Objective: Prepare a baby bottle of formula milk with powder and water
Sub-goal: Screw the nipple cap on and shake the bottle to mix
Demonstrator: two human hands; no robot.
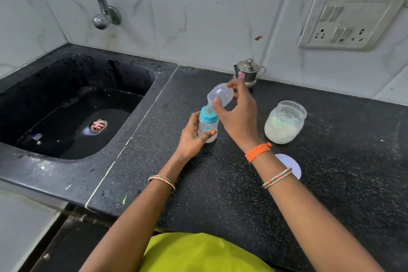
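Your left hand (194, 137) has its fingers wrapped round the body of the baby bottle (208, 127), which stands upright on the black counter (220, 194) with its teal ring and nipple on. Just above it, your right hand (237, 115) pinches the clear dome cap (220, 95) between thumb and fingertips, the cap tilted and close over the nipple, though whether they touch is hard to tell. The bottle looks cloudy inside, so you are probably near the end, but the cap could equally be coming off. If you press it down at this slant, it may seat crooked or tip the bottle. To your right, the open jar of powder (285, 122) sits near your forearm; a careless sweep could knock it. Its white lid (293, 166) lies beside your wrist. Further back stands a small steel pot (248, 72).
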